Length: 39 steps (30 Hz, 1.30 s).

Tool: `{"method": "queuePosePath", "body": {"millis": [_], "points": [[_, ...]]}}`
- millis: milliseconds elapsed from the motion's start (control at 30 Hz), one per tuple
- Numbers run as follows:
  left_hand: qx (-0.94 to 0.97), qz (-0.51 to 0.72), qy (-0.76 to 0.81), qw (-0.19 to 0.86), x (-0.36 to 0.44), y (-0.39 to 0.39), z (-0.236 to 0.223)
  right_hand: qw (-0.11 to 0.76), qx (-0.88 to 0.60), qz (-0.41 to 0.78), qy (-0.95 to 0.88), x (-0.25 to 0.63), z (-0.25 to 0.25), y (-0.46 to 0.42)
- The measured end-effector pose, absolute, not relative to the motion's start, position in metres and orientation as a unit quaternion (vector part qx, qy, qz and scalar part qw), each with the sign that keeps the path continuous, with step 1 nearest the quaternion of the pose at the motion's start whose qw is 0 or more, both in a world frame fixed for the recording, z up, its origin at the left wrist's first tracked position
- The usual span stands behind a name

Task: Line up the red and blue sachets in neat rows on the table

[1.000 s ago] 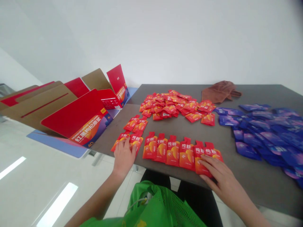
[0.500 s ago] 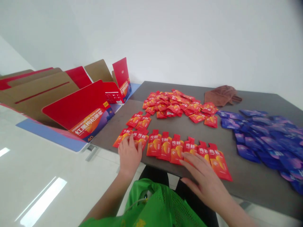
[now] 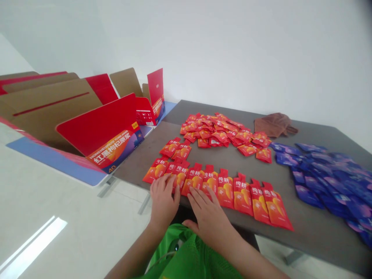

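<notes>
Our left hand (image 3: 163,197) is loosely open, its bent fingers on the red packs (image 3: 225,192). Our right hand (image 3: 207,213) is flat, thumb out wide, touching the same row. The row lies on the counter (image 3: 229,159), just past our hands. Blue packs (image 3: 328,170) lie to their right, a box (image 3: 109,137) to their left.

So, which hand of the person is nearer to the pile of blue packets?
Right. The right hand is left of the pile of blue packets, at the front row of red packets; the left hand is farther left, near that row's left end.
</notes>
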<state>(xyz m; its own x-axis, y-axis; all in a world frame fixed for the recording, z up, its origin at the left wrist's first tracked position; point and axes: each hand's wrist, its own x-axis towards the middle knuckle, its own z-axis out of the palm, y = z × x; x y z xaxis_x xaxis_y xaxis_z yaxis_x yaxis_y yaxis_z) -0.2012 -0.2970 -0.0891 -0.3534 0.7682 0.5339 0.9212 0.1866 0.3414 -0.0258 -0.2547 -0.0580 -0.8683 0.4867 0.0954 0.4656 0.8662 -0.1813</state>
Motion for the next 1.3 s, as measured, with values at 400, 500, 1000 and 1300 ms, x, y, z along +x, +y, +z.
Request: {"method": "queuePosePath", "body": {"millis": [400, 500, 1000, 1300], "points": [[-0.513, -0.414, -0.718, 0.223, -0.240, -0.302, -0.093, 0.101, -0.255, 0.025, -0.961, -0.017, -0.028, -0.217], [-0.495, -0.438, -0.707, 0.251, -0.258, -0.294, -0.093, 0.094, -0.279, 0.006, -0.956, -0.021, -0.010, -0.159], [-0.481, -0.462, -0.704, 0.246, -0.267, -0.288, -0.100, -0.042, -0.312, -0.011, -0.949, -0.088, -0.030, -0.067], [-0.481, -0.474, -0.698, 0.238, -0.266, -0.289, -0.101, -0.086, -0.307, 0.012, -0.948, -0.082, -0.009, -0.109]]}}
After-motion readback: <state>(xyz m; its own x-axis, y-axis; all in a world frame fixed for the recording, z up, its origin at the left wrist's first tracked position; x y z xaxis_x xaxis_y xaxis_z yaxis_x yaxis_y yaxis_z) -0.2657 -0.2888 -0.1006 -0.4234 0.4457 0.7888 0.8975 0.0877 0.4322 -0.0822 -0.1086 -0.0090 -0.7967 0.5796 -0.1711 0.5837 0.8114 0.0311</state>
